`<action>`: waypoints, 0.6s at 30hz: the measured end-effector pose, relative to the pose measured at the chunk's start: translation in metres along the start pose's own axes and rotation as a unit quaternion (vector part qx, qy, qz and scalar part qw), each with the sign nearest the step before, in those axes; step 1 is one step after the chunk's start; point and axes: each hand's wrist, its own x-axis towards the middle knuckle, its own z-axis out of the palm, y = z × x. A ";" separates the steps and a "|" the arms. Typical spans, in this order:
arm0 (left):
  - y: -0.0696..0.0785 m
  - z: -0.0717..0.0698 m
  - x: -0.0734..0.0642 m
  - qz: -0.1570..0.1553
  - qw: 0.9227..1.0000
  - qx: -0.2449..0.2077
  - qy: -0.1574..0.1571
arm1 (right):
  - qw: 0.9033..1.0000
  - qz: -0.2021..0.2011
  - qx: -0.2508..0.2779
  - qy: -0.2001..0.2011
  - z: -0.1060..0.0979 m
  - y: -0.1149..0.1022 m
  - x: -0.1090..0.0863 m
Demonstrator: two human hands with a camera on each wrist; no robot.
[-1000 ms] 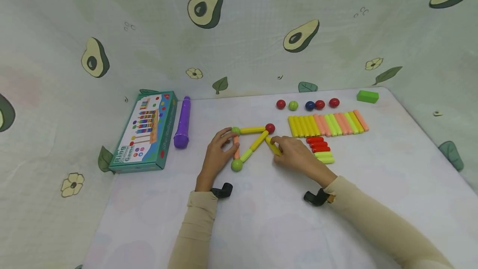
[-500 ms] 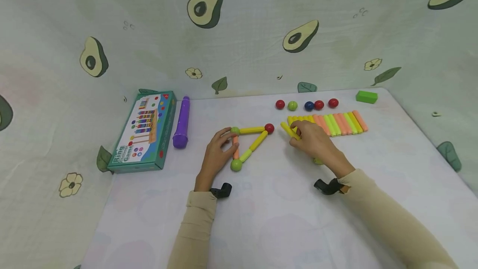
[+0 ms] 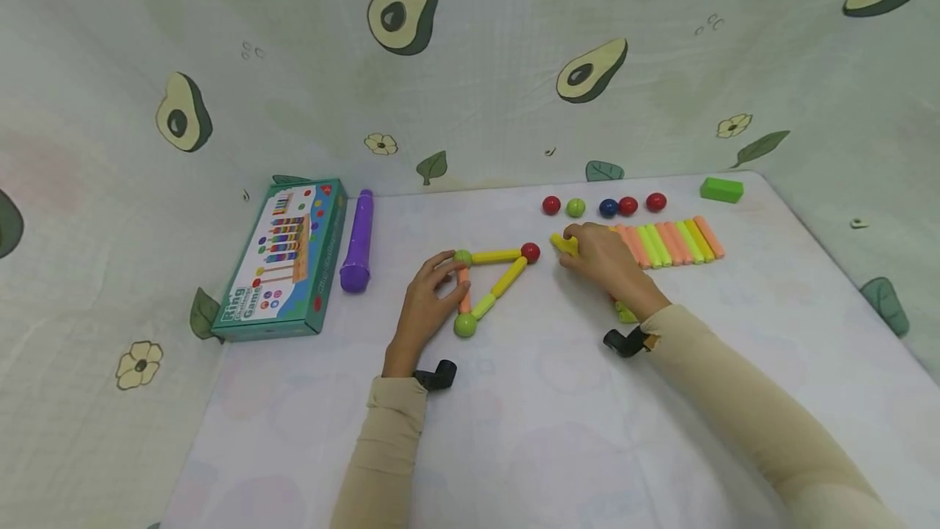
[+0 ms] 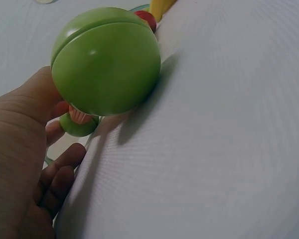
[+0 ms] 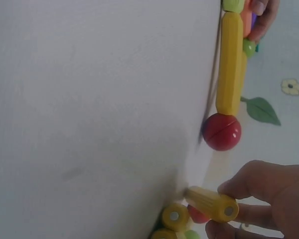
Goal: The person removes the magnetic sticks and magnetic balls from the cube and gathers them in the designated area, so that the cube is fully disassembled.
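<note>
A triangle-like frame of magnetic building sticks and balls lies on the white cloth. My left hand (image 3: 426,304) holds its left side, with thumb and fingers about the orange stick (image 3: 464,291) and fingertips at the far green ball (image 3: 463,257). In the left wrist view the near green ball (image 4: 107,64) hides part of that grip. The frame's red ball (image 3: 530,252) joins two yellow sides. My right hand (image 3: 605,260) pinches a yellow stick (image 5: 209,203), its round grey end showing in the right wrist view, right beside the row's yellow sticks (image 5: 173,216).
Orange, lime and yellow sticks (image 3: 668,243) lie in a row at right, partly behind the right hand. Loose balls (image 3: 608,207) and a green block (image 3: 722,190) are at the back. A game box (image 3: 282,260) and a purple microphone-shaped toy (image 3: 358,243) lie at left.
My right hand has carried the yellow stick away from the frame's red corner, to the right, up to the row of sticks. The left hand and the frame have stayed in place.
</note>
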 end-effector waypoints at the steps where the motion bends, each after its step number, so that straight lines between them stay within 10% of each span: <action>1: 0.000 0.000 0.000 0.000 1.000 0.000 -0.001 | 1.000 0.000 -0.007 0.000 0.002 0.000 0.002; 18: -0.001 -0.002 0.002 -0.001 1.000 0.000 -0.004 | 0.997 -0.053 -0.050 0.014 0.011 -0.003 0.004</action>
